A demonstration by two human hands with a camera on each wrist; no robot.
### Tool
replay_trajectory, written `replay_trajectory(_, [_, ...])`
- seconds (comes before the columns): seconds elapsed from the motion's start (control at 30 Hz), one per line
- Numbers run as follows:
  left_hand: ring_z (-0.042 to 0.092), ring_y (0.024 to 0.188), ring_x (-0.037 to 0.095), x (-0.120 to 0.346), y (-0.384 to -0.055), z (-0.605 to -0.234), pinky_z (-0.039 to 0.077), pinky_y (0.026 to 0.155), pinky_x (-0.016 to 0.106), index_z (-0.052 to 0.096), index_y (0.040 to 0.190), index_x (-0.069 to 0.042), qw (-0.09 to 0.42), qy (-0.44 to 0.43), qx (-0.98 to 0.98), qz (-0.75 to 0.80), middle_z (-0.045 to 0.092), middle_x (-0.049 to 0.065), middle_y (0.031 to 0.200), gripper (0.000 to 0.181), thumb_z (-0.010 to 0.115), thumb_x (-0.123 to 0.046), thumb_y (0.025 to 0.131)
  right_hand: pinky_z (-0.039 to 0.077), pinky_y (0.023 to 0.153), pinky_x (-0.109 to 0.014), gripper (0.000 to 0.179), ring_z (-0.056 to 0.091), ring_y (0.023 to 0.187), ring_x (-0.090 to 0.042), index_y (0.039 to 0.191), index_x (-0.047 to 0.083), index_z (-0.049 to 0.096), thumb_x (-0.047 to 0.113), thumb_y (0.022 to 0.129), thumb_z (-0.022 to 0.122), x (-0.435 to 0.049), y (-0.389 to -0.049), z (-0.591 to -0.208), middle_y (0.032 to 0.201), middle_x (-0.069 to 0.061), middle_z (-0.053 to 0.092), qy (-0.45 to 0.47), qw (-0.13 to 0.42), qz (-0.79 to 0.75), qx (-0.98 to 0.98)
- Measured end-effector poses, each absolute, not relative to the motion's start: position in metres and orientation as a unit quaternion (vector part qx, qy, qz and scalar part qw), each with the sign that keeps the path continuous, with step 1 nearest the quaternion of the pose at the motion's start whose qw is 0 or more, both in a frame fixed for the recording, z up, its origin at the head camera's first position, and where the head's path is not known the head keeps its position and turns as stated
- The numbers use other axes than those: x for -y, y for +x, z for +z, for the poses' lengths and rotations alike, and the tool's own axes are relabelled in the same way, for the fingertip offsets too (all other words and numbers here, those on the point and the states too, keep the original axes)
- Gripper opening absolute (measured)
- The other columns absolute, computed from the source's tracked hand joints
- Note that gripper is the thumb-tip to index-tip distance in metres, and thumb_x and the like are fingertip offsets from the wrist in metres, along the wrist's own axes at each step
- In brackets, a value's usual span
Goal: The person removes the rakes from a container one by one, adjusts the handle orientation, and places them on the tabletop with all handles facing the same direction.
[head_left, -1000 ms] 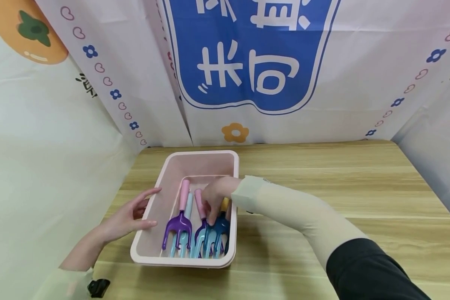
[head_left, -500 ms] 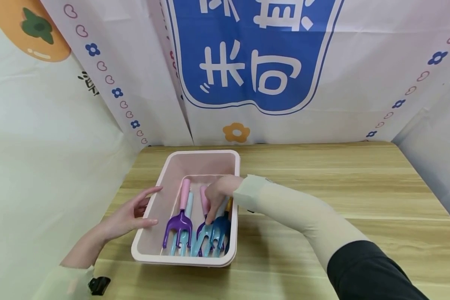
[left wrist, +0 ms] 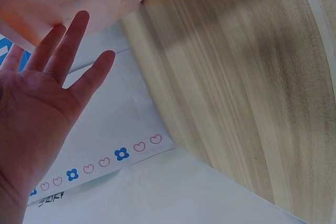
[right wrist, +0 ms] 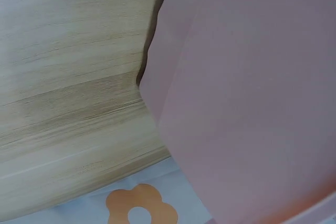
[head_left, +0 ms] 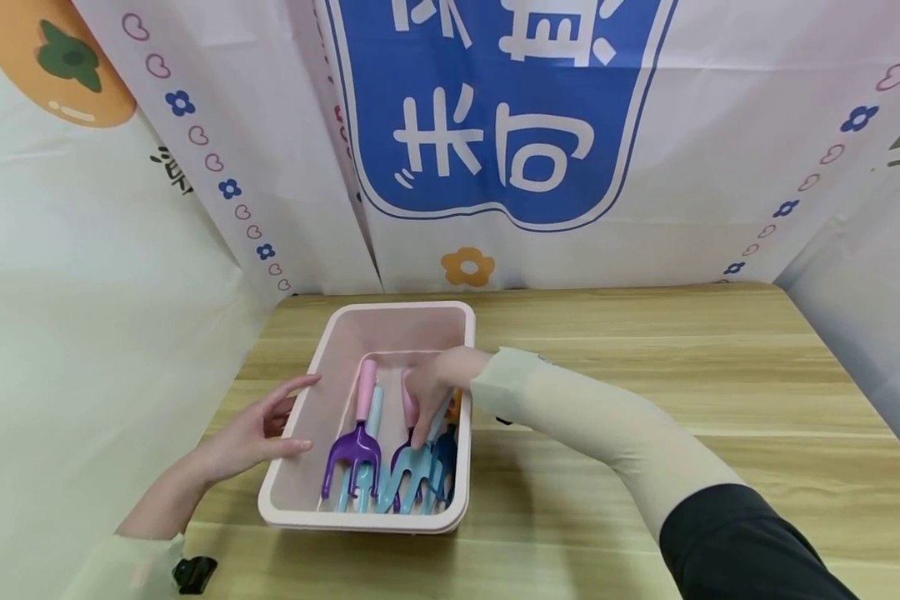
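My right hand [head_left: 437, 385] reaches down into a pink plastic bin [head_left: 360, 522] and grips a light blue hand fork [head_left: 414, 467] near its neck, partly hiding the handle. Under that fork lies a purple one with a pink handle [head_left: 409, 398]. Farther left in the bin, a purple hand fork [head_left: 356, 450] overlaps a second light blue fork [head_left: 376, 408]. A dark blue fork [head_left: 446, 454] lies along the right wall. My left hand [head_left: 249, 435] rests against the bin's left side with fingers spread. The right wrist view shows only the bin's outer wall [right wrist: 247, 87].
The bin stands on a wood-grain table [head_left: 645, 350], toward its left side. A white printed cloth [head_left: 607, 250] hangs behind and along both sides. An orange-yellow handle [head_left: 453, 406] shows beside my right wrist inside the bin.
The light blue fork in my right hand has shifted and turned slightly, lying apart from the dark blue fork's head. My left hand stays against the bin.
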State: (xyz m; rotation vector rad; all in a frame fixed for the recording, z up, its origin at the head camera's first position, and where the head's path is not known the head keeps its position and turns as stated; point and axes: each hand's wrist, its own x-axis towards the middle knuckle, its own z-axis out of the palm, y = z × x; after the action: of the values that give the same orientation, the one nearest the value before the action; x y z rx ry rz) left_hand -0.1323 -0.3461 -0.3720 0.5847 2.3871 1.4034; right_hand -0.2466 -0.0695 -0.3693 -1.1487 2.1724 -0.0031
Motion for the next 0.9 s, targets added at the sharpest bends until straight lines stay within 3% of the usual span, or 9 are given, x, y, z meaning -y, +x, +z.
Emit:
replay_trajectory(0.23, [0.062,0.099,0.041,0.346,-0.132,-0.372,0.058,0.072,0.038,0.017,0.152,-0.001,0.154,0.207,-0.830,0.494,0.050,0.041,0.124,0.083,0.069,-0.002,0.088,0.035,0.053,-0.020,0.032,0.045,0.059,-0.006,0.074,0.017,0.071,0.048,0.078,0.078,0.067,-0.248,-0.358,0.063,0.006,0.054,-0.471,0.332,0.001,-0.817])
replay_trajectory(0.57, [0.063,0.099,0.039,0.345,-0.132,-0.373,0.058,0.072,0.039,0.015,0.152,0.000,0.156,0.217,-0.823,0.501,0.049,0.042,0.124,0.083,0.068,0.000,0.089,0.041,0.057,-0.019,0.020,0.050,0.064,-0.006,0.081,0.015,0.074,0.032,0.076,0.084,0.059,-0.250,-0.341,0.071,0.006,0.063,-0.467,0.359,-0.069,-0.805])
replay_trajectory(0.9, [0.065,0.098,0.033,0.346,-0.132,-0.373,0.058,0.072,0.039,0.016,0.152,-0.001,0.153,0.212,-0.827,0.497,0.049,0.042,0.125,0.082,0.068,0.000,0.089,0.042,0.056,-0.020,0.019,0.049,0.060,-0.004,0.073,0.015,0.074,0.031,0.080,0.082,0.048,-0.253,-0.315,0.067,0.006,0.065,-0.500,0.320,-0.090,-0.800])
